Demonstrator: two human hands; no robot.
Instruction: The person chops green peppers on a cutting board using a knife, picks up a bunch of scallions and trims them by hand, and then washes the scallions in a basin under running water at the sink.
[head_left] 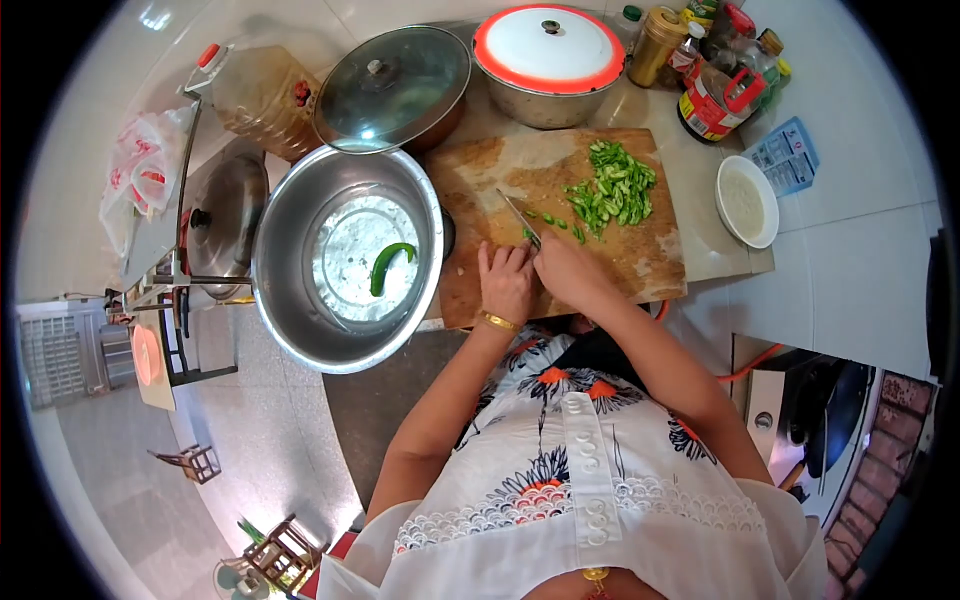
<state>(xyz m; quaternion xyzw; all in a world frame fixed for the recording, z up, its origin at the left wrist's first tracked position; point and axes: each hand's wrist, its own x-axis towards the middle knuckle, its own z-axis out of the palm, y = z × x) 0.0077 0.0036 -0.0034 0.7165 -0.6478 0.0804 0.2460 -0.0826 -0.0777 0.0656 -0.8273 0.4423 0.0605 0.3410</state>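
While the left hand (510,285) bends over the cutting board (470,220), the right hand (566,270) grips a knife (517,212)

As I see it from where I stand, the right grip is closed around the knife's handle end, which it hides, and the blade slants away over the wood toward the board's far left. The left grip has its fingers curled downward right beside the knife; whether it pinches anything, I cannot tell, since the fingers cover what lies beneath. A gold bracelet (500,321) circles that wrist.

Small green pieces (560,222) are scattered on the cutting board near the blade, and the larger pile of chopped green pepper (612,190) lies beyond them, toward the board's far right. Left of the board, a wide metal basin (290,250) holds one whole green pepper (388,266), curved and lying on its bottom.

Behind the board, a pan with a glass lid (400,85) sits next to a pot with a red-rimmed white lid (550,55). Off to the right, a white bowl (742,205) of pale, cloudy contents rests on the surface (705,240), with bottles and jars (705,100) grouped farther back.
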